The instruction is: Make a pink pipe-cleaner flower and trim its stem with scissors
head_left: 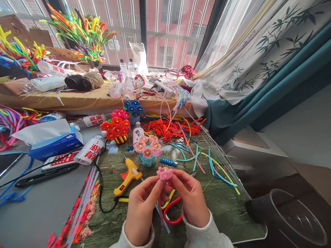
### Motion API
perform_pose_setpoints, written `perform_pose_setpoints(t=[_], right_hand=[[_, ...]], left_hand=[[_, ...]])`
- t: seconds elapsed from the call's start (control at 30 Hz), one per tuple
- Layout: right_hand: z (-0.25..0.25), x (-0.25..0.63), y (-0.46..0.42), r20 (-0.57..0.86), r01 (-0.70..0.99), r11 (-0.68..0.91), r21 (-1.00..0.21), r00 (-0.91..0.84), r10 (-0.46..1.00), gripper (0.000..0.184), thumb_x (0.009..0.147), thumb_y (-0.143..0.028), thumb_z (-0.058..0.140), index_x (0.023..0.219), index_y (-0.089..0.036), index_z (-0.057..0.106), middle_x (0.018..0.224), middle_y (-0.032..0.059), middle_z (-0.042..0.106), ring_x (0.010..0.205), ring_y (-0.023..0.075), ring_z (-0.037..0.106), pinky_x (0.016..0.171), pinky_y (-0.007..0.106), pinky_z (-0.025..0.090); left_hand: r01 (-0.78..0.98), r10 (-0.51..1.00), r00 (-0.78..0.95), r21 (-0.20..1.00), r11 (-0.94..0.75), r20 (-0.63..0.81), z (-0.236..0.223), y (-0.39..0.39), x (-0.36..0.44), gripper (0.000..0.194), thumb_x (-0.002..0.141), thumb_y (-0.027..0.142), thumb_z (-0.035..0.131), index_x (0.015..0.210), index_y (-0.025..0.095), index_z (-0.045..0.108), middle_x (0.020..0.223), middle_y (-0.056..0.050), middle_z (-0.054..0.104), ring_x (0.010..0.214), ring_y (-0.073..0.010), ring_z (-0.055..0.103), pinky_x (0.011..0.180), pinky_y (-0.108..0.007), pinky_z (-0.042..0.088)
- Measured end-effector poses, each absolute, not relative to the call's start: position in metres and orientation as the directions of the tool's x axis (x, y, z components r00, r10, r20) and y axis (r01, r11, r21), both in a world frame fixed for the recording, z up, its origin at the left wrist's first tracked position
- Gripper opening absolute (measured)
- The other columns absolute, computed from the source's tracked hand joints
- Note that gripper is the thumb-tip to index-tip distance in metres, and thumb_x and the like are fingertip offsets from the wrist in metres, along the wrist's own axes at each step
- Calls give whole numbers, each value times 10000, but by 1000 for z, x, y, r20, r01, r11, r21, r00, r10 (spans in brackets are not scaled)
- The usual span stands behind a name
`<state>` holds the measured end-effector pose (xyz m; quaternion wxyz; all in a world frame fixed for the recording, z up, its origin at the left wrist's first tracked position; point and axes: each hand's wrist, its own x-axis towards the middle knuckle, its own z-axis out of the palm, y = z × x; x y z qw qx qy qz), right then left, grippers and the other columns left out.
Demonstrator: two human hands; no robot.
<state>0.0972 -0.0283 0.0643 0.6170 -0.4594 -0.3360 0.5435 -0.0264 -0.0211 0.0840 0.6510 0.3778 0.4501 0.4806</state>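
Note:
Between both hands, over the front of the green table, is a pink pipe-cleaner flower (pixel 164 173) with a yellowish centre. My left hand (pixel 143 203) pinches its left side, and my right hand (pixel 190 194) pinches the right side. A pink stem hangs below the flower between the hands. Under them lie red-handled scissors (pixel 173 215), partly covered by my fingers. Left of my left hand rests a yellow glue gun (pixel 128 177) with its black cord. Just beyond the flower are a blue cylinder, perhaps a battery (pixel 168 162), and a small blue pot of pink flowers (pixel 148 155).
Red pipe-cleaner pieces (pixel 165 129) pile up at the back. Blue and yellow strips (pixel 219 168) lie to the right. Bottles (pixel 90 150), a tissue pack (pixel 55 143) and clear glue sticks (pixel 84 206) are on the left. A bin (pixel 297 213) stands right of the table edge.

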Motion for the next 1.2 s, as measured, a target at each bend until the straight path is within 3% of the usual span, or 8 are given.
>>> perform_pose_setpoints(t=[0.13, 0.23, 0.33, 0.63, 0.8, 0.93, 1.07, 1.2], right_hand=[[68, 110, -27, 35, -215, 77, -974, 191, 981, 321, 784, -374, 717, 1058, -207, 694, 882, 50, 697, 769, 176, 657, 721, 289, 551], [77, 123, -23, 185, 88, 178, -980, 81, 979, 241, 776, -357, 725, 975, -220, 723, 986, 69, 670, 807, 189, 640, 740, 306, 540], [84, 130, -21, 307, 295, 291, -910, 9, 952, 180, 786, -328, 723, 935, -228, 729, 979, 68, 668, 826, 196, 633, 729, 302, 519], [86, 124, -18, 384, 356, 358, -863, 2, 923, 121, 808, -318, 705, 871, -216, 712, 900, 60, 682, 777, 192, 628, 683, 293, 499], [81, 123, -19, 318, 256, 290, -922, 75, 945, 189, 787, -330, 724, 941, -223, 697, 935, 57, 674, 777, 182, 627, 695, 292, 509], [64, 117, -25, 59, -6, 60, -998, 174, 983, 270, 746, -372, 755, 944, -205, 679, 802, 36, 672, 703, 171, 631, 648, 275, 518], [44, 106, -30, -124, -352, -72, -933, 128, 984, 414, 632, -405, 836, 940, -199, 653, 759, 30, 687, 662, 167, 641, 598, 257, 521], [33, 99, -29, -120, -506, -103, -856, 1, 993, 392, 636, -435, 832, 888, -172, 686, 680, 26, 680, 562, 130, 621, 504, 209, 484]], left_hand=[[-353, 941, 165, 873, 336, -296, 76, -21, -27, 348, 654, 415, 794, 852, 132, 752, 610, -39, 681, 506, -112, 571, 466, -188, 437], [-400, 921, 200, 830, 389, -335, 77, -21, -27, 328, 620, 385, 824, 820, 135, 754, 582, -24, 673, 474, -92, 564, 478, -184, 438], [-415, 907, 223, 807, 421, -358, 78, -22, -28, 299, 610, 364, 835, 781, 135, 750, 580, -28, 683, 459, -87, 571, 462, -174, 424], [-463, 921, 97, 802, 377, -376, 83, -25, -22, 287, 593, 346, 849, 737, 125, 735, 547, -22, 676, 449, -67, 541, 462, -151, 406], [-481, 925, 148, 792, 375, -349, 80, -22, -21, 322, 613, 380, 836, 783, 119, 752, 561, -26, 678, 460, -63, 540, 466, -142, 417], [-472, 932, 186, 804, 361, -309, 70, -18, -23, 334, 660, 389, 805, 832, 110, 742, 566, -18, 661, 437, -43, 495, 408, -121, 363], [-474, 927, 201, 796, 375, -317, 69, -17, -20, 361, 651, 377, 815, 850, 118, 662, 543, -9, 657, 399, -30, 468, 403, -116, 346], [-495, 911, 241, 765, 412, -335, 70, -19, -18, 403, 635, 397, 823, 780, 159, 531, 481, 26, 625, 333, -16, 421, 359, -103, 298]])
